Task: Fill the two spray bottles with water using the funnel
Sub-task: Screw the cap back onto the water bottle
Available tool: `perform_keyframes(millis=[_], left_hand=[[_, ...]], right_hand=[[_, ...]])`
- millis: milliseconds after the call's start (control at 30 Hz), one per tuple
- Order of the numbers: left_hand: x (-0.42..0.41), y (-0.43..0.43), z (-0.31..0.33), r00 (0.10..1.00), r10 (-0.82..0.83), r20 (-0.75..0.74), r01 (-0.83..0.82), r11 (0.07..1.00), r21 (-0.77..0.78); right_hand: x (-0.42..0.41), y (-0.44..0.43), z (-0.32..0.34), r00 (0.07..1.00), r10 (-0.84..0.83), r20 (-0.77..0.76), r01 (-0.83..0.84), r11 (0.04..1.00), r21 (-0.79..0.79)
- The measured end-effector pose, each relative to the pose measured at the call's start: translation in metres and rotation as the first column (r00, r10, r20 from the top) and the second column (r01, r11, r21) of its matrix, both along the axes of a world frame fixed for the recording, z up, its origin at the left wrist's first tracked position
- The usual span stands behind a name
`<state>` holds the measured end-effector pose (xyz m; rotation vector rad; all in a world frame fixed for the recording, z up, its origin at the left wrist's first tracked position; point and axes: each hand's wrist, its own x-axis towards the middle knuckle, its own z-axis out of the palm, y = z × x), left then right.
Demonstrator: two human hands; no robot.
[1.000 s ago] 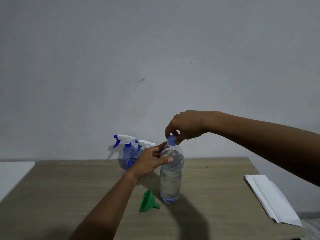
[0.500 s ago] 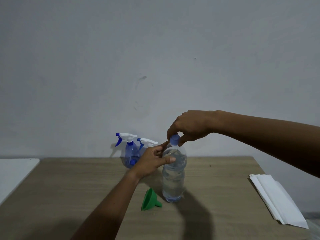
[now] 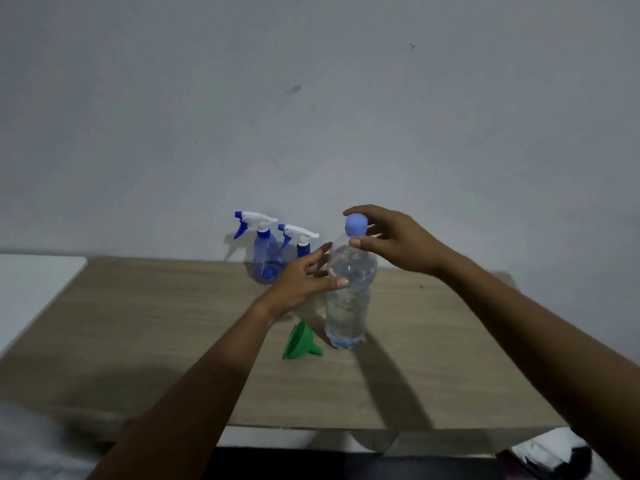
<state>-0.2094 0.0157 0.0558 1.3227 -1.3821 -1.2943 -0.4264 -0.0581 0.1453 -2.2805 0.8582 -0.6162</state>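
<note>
The clear water bottle [image 3: 349, 306] stands upright near the middle of the wooden table [image 3: 156, 323], filled most of the way up with water. Its blue cap [image 3: 356, 225] sits on the neck, and the right hand [image 3: 398, 242] pinches that cap from the side, thumb below and in front, fingers curved over the top and back. Whether the cap is screwed tight or loose cannot be told. The left hand [image 3: 303, 282] holds the bottle at its shoulder in a loose, fairly wide clasp: the thumb lies across the front of the plastic and the fingers reach behind it.

The green funnel [image 3: 300, 342] lies on its side on the table, just beside the bottle's base on the left, with its spout pointing towards the bottle. At the far edge of the table, against the grey wall [image 3: 311, 98], stand the two blue-tinted trigger bottles, close together. The left spray bottle [image 3: 263, 261] is in full view; the right spray bottle [image 3: 300, 237] is partly hidden behind the left hand. Both have their white-and-blue spray heads on, nozzles facing left
</note>
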Motion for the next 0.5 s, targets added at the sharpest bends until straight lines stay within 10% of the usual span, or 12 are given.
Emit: perform_keyframes(millis=[133,333,500], left_hand=[[0.014,0.026,-0.046,0.975,0.005,0.221,-0.028,0.995,0.1],[0.017,0.038,-0.083,0.701,-0.136,0.7,0.059,0.989,0.133],[0.012,0.038,-0.087,0.124,-0.148,0.981,0.328,0.939,0.1]], right_hand=[[0.006,0.034,-0.079,0.937,-0.208,0.28,0.126,0.95,0.286],[0.024,0.055,-0.146,0.883,-0.427,0.193,0.32,0.851,0.415],[0.037,0.064,-0.149,0.833,-0.511,0.212,0.428,0.838,0.338]])
